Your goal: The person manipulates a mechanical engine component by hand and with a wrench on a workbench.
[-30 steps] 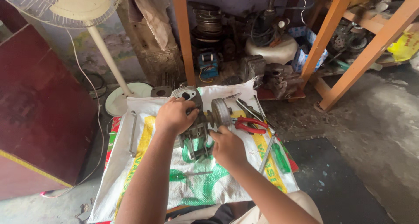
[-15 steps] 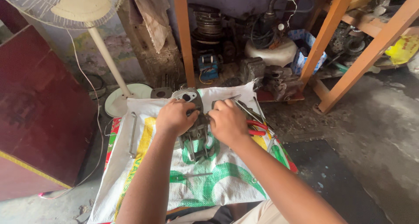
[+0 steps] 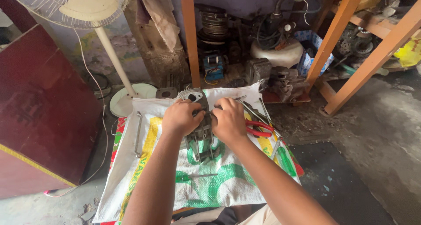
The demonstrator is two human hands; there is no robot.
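Observation:
A grey metal engine cylinder [image 3: 198, 133] with cooling fins lies on a white woven sack [image 3: 228, 185] printed in green and yellow. My left hand [image 3: 180, 117] is closed over the cylinder's left side. My right hand [image 3: 229, 119] grips its right side, fingers curled near the top; whether it holds a small tool there is hidden. Red-handled pliers [image 3: 258, 128] lie just right of my right hand, beside several long metal tools [image 3: 254, 112].
A bent metal rod [image 3: 138, 133] lies on the sack's left part, a green-handled screwdriver [image 3: 284, 157] at its right edge. A pedestal fan [image 3: 105, 45] and a dark red board [image 3: 39, 115] stand left. Orange wooden table legs [image 3: 189, 36] and engine parts [image 3: 276, 78] crowd the back.
My right hand moved up from the middle of the sack to the cylinder's top right and now grips it. The left hand stayed on the cylinder. The pliers are uncovered again.

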